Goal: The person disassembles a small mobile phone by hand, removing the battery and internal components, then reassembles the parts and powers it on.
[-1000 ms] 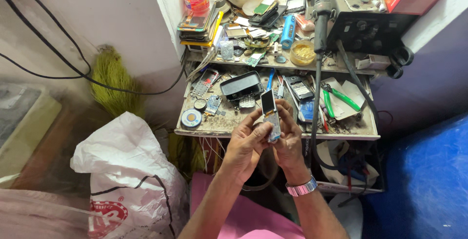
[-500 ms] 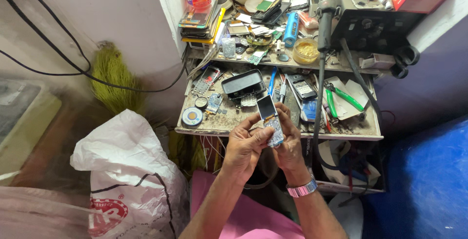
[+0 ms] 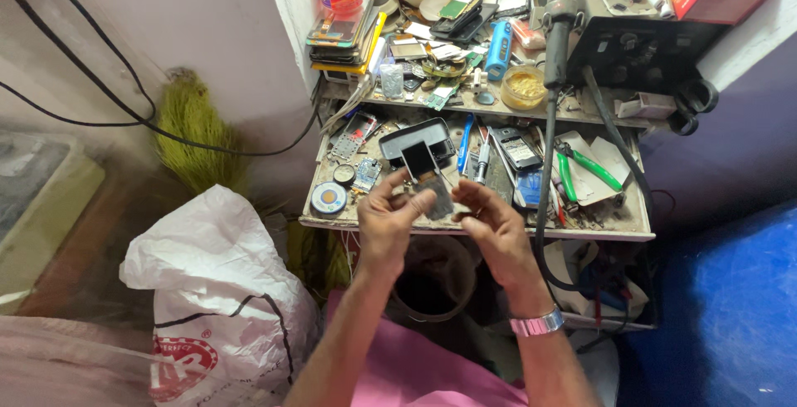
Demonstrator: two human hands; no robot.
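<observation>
While the pink-clad lap fills the bottom centre of the frame, the two forearms rise toward mid-frame, the right one wearing a metal wristband (image 3: 537, 323). The left hand (image 3: 388, 223) holds a small opened phone (image 3: 426, 178) upright, its fingers curled about the lower body; the dark screen stands above the fingertips. The right hand (image 3: 491, 223) sits just beside it, fingers loosely bent and parted, and appears to grasp nothing; whether a fingertip touches the phone's edge cannot be told. The phone is thus held over the front edge of the desk (image 3: 465, 226), at centre frame.

As a judgement, the work is in its middle stage: the handset is already stripped to its screen and frame, and is under inspection, not reassembled; its other parts presumably lie among the clutter.

Left of the lap, a white sack (image 3: 217, 278) stands on the floor. Beyond the hands, the desk carries a green-handled plier (image 3: 588, 170), a round tin (image 3: 329, 199) and loose boards. Farthest, at upper frame, a shelf holds stacked phones and a dark box.

Compared with half a second earlier, the right hand has drawn away from the phone and opened, leaving the left hand alone in charge; the phone stands more upright.
</observation>
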